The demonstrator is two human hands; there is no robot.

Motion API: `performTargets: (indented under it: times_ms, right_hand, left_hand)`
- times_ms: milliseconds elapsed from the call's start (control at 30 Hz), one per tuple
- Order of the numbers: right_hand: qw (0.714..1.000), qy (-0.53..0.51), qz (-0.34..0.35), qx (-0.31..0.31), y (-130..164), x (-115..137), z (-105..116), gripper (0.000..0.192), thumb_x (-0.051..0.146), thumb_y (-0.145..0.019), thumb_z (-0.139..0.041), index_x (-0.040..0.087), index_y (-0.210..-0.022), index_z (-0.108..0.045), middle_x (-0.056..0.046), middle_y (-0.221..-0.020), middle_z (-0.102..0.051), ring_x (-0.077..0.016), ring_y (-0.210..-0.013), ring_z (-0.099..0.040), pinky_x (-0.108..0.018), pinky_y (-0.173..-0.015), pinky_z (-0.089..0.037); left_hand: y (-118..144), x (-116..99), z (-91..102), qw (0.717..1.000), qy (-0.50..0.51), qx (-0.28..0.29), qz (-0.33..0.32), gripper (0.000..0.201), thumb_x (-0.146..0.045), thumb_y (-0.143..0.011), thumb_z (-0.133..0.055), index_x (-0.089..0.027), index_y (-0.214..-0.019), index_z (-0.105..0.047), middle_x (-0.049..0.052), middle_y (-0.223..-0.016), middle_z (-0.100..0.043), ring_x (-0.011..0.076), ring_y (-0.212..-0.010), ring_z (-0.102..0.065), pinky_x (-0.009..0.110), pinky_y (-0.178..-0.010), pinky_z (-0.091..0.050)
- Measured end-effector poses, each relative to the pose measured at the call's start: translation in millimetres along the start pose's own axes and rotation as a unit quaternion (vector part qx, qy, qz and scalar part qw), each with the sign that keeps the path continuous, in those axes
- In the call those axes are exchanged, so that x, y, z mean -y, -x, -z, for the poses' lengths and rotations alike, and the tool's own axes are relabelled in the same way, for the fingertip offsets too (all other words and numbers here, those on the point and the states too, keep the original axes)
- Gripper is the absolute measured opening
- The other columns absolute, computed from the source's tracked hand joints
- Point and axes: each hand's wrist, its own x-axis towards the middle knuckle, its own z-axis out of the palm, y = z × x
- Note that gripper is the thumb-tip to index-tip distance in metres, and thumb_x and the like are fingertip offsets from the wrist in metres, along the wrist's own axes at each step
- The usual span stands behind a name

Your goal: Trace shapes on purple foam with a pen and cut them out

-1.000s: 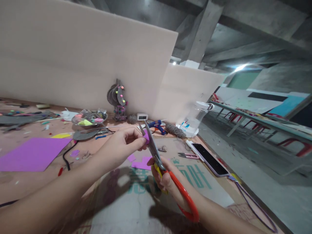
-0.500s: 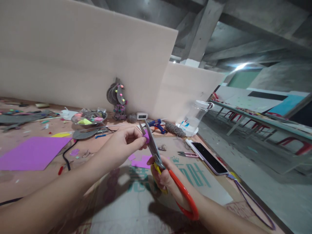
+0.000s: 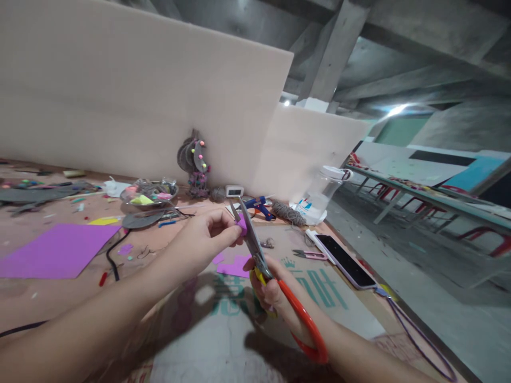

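Note:
Between the thumb and fingers of my left hand is a small purple piece of foam sheet. My right hand grips a pair of scissors with red and yellow handles. The blades are parted and point up and away, with the purple piece between them. Beneath both hands, purple offcuts lie on a board printed with green characters. To the left lies a large purple sheet.
A bowl of scraps, a glue gun, grey yarn and a plastic jug stand along the back. A phone and thread snips lie to the right. A pale panel rises behind the table.
The whole view has shifted slightly, so things appear a little farther right. The purple piece stays between the scissor blades, and both hands keep almost the same pose.

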Motion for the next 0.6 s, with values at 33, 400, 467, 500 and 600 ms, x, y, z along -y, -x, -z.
performTargets:
  times_ms: [33,400,467,500,600]
  right_hand:
    - [1.000,0.000,-0.004,0.005,0.0,0.4,0.4,0.053,0.068,-0.092,-0.041,0.020,-0.110,-0.055,0.000,-0.074,-0.041,-0.0151,-0.065,-0.038,-0.030,-0.062,-0.040]
    - [0.999,-0.007,-0.035,0.020,2.8,1.1,2.5,0.051,0.065,-0.093,-0.041,0.021,-0.118,-0.049,0.000,-0.078,-0.042,-0.0127,-0.062,-0.035,-0.026,-0.053,-0.032]
    - [0.999,-0.002,-0.036,0.026,2.2,3.1,3.2,0.050,0.064,-0.094,-0.041,0.021,-0.118,-0.048,0.000,-0.078,-0.043,-0.0124,-0.061,-0.036,-0.026,-0.052,-0.031]
    - [0.999,-0.002,-0.035,0.028,1.9,3.8,3.5,0.050,0.065,-0.094,-0.041,0.020,-0.117,-0.048,0.000,-0.078,-0.043,-0.0122,-0.061,-0.036,-0.026,-0.052,-0.031]
    - [0.999,-0.007,-0.034,0.032,1.3,4.8,4.2,0.051,0.065,-0.093,-0.042,0.020,-0.116,-0.048,0.001,-0.076,-0.042,-0.0117,-0.060,-0.035,-0.025,-0.052,-0.030]
  left_hand:
    - [-0.2,0.5,-0.2,1.000,0.000,0.000,-0.001,0.021,-0.027,-0.086,-0.059,-0.019,-0.067,-0.055,-0.001,-0.073,-0.062,0.0141,-0.073,-0.060,0.028,-0.070,-0.045]
    - [-0.7,1.3,5.6,0.999,-0.006,0.027,0.016,0.020,-0.028,-0.086,-0.058,-0.019,-0.069,-0.053,-0.001,-0.075,-0.062,0.0140,-0.074,-0.059,0.028,-0.070,-0.044]
    - [-1.2,0.2,7.0,0.999,-0.006,0.035,0.025,0.020,-0.028,-0.086,-0.058,-0.019,-0.069,-0.053,-0.001,-0.074,-0.062,0.0136,-0.074,-0.060,0.028,-0.070,-0.045]
    - [-1.4,-0.4,7.4,0.999,-0.005,0.037,0.027,0.021,-0.028,-0.086,-0.058,-0.019,-0.068,-0.053,-0.001,-0.074,-0.063,0.0134,-0.073,-0.060,0.027,-0.070,-0.045]
    - [-2.1,-2.3,8.5,0.999,-0.006,0.040,0.028,0.021,-0.027,-0.086,-0.059,-0.019,-0.067,-0.053,-0.001,-0.074,-0.064,0.0129,-0.073,-0.061,0.026,-0.069,-0.045]
